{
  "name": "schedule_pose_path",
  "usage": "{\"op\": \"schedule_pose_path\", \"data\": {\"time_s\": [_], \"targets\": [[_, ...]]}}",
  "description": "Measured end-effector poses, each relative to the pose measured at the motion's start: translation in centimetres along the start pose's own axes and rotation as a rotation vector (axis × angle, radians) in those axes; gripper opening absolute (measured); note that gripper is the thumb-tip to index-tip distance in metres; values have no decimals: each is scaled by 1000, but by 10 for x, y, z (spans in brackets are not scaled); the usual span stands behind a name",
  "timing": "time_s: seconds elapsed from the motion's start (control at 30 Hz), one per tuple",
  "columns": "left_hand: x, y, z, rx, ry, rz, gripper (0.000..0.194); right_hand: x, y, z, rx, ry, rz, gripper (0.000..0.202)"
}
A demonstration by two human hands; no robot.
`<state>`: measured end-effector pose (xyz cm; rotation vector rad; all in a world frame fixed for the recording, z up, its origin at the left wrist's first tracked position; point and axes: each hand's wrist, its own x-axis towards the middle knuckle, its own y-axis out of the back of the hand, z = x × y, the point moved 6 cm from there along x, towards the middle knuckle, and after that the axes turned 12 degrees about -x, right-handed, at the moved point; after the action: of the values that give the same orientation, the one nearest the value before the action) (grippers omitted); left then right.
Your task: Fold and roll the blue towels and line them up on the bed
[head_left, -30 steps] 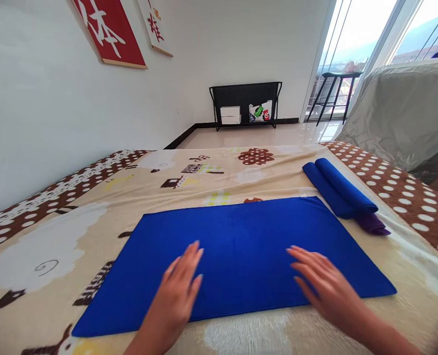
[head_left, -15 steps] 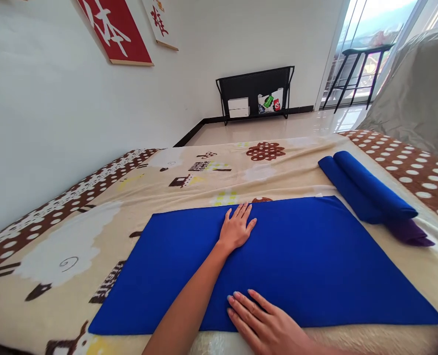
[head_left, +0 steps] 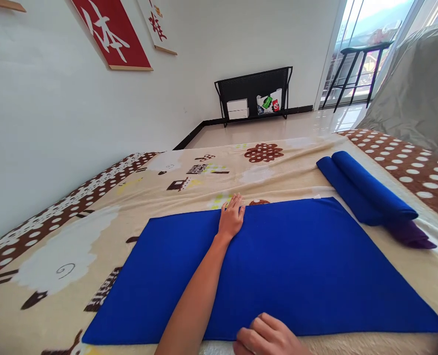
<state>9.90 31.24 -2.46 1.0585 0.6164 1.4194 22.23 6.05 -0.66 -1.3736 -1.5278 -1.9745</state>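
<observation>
A blue cloth (head_left: pixel 296 266) lies spread flat, folded into a broad sheet on a cream patterned blanket (head_left: pixel 67 256). My left hand (head_left: pixel 232 218) rests at the middle of the cloth's far edge, palm down, its fingers stretched out just past the edge. At the near edge, low in the picture, my right hand (head_left: pixel 268 336) is closed with its fingers curled under. Its fingertips are hidden, so whether it pinches the hem cannot be told. To the right lies a rolled or folded blue cloth (head_left: pixel 370 190) with a purple piece (head_left: pixel 411 233) sticking out at its near end.
Brown dotted borders (head_left: pixel 418 167) run along both sides of the blanket. A white wall (head_left: pixel 41 113) with hanging scrolls (head_left: pixel 111 34) rises at left. Beyond the bed stand a black rack (head_left: pixel 253 93), a stool (head_left: pixel 362 69) by the window and a grey-covered bulky object (head_left: pixel 421 93).
My right hand has drawn back from lying flat on the cloth to the near edge, and its fingers have curled. My left hand has slid slightly to the far edge.
</observation>
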Motion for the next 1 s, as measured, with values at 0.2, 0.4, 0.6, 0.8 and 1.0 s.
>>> {"op": "schedule_pose_path", "data": {"time_s": [0.2,0.4,0.6,0.8,1.0], "targets": [[-1,11,-7,-5,72,132,22,-6,-3,4,-205,22,-75,25],[6,4,-19,-32,94,109,23,-12,-6,-2,-253,71,-75,21],[8,2,-22,-30,108,82,27,-13,-6,-3,-245,92,-82,22],[9,1,-22,-19,126,81,29,-14,-9,0,-189,89,-101,21],[8,0,-27,-6,159,121,31,-19,-13,-1,-133,128,-117,17]]}}
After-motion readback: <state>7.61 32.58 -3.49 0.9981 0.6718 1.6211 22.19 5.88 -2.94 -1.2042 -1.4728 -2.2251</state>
